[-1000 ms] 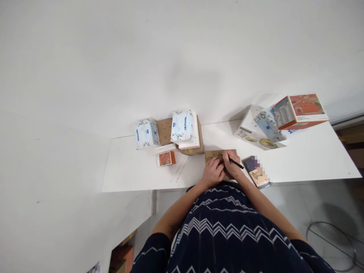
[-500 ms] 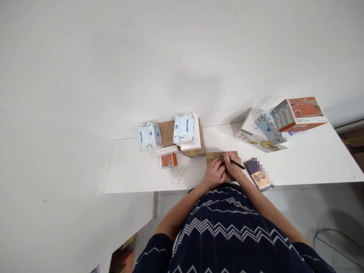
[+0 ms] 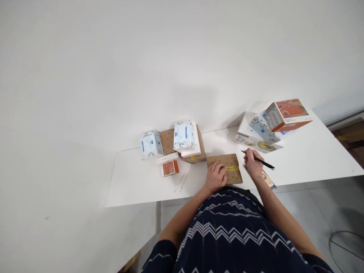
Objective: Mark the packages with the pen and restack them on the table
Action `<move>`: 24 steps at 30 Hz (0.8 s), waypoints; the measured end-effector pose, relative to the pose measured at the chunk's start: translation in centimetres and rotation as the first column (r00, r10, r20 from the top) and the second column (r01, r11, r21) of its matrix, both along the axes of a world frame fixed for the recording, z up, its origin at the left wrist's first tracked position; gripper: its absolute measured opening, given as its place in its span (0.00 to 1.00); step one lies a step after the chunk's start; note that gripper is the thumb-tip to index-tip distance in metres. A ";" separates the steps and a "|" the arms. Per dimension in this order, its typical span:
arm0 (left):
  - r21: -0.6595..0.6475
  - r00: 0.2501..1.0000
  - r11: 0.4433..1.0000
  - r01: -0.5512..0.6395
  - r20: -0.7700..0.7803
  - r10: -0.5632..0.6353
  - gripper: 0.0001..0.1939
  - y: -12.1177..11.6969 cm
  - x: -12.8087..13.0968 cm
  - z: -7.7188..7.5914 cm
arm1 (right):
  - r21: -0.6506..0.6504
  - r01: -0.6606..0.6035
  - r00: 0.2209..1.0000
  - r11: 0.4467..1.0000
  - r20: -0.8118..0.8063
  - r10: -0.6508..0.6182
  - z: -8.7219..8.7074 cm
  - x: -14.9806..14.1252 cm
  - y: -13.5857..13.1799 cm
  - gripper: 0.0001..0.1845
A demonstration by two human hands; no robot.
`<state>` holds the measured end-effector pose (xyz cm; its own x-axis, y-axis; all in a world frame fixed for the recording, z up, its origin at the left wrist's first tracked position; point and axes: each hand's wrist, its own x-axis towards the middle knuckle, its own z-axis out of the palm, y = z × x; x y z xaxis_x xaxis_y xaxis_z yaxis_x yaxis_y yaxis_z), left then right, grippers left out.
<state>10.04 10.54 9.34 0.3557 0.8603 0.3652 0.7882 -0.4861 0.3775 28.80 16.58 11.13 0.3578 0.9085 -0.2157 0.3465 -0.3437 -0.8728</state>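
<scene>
A flat brown cardboard box [image 3: 233, 177] with rows of dark dots and a yellow tape strip lies near the table's front edge. My left hand [image 3: 216, 178] presses on its left part, the fingers bent together over the top. To the right of the box, my right hand [image 3: 253, 162] is raised clear of it. That hand is closed in a writing grip round a slim black pen [image 3: 264, 163], whose thin tip points left toward the box. Partly hidden below my right wrist is a dark booklet with a picture on its cover [image 3: 269, 181].
Left of the box, tissue packs [image 3: 184, 135] sit with cardboard boxes, one on a white box. A small orange-and-white box [image 3: 169, 168] is in front. At right, an avocado-printed box [image 3: 250, 140] leans beside another tissue pack and a large orange box [image 3: 287, 115].
My right hand has lifted off the cardboard box and moved right with the pen, uncovering the yellow tape. My left hand stays on the box. The view has shifted slightly.
</scene>
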 end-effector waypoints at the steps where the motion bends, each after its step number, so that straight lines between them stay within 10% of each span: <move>1: -0.002 1.000 1.000 -0.003 0.000 0.003 0.11 0.0 0.0 0.0 | -0.086 -0.054 0.994 0.995 0.086 0.061 -0.3 0.8 0.0 0.19; 6: -0.001 1.000 1.000 -0.002 0.010 0.002 0.11 0.0 0.0 0.0 | -0.431 -0.279 0.918 0.858 0.145 0.371 -2.7 2.5 -0.7 0.09; 13: -0.001 1.000 1.000 0.007 0.012 -0.007 0.12 0.1 0.0 0.2 | -0.642 -0.375 0.782 0.669 0.168 0.600 -6.4 0.8 -1.8 0.20; 19: 0.001 1.000 1.000 0.012 0.016 -0.012 0.11 0.1 -0.1 0.0 | -0.591 -0.275 0.766 0.759 0.342 0.544 -5.9 2.9 -3.7 0.15; 24: -0.016 1.000 1.000 0.015 0.010 -0.015 0.11 0.1 0.0 0.1 | -0.465 -0.093 0.692 0.880 0.605 0.393 -6.2 6.5 -7.3 0.33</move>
<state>9.99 10.64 9.41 0.3653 0.8605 0.3551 0.7768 -0.4920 0.3930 35.27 9.32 4.90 0.3173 0.8831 -0.3457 0.8964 -0.3982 -0.1945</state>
